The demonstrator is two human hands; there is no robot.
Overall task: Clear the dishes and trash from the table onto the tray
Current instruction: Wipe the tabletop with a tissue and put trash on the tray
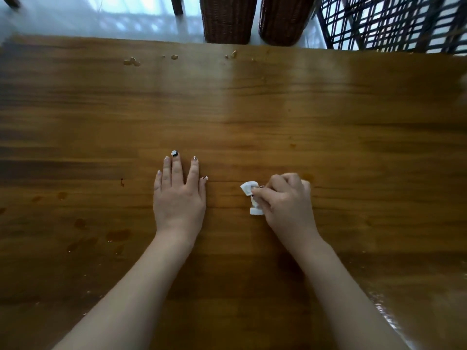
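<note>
My right hand (285, 200) rests on the wooden table (252, 109), its fingers closed around a small crumpled white paper napkin (249, 189); part of the napkin sticks out to the left of the fingers. My left hand (179, 195) lies flat on the table to the left of it, palm down, fingers spread, holding nothing. Food crumbs (131, 61) and more crumbs (233, 54) lie near the table's far edge. No tray or dishes are in view.
Dark liquid stains (117, 234) mark the table at the near left. Beyond the far edge stand two brown wicker chair backs (227, 18) and a dark lattice chair (394, 21) at the right, over a pale floor.
</note>
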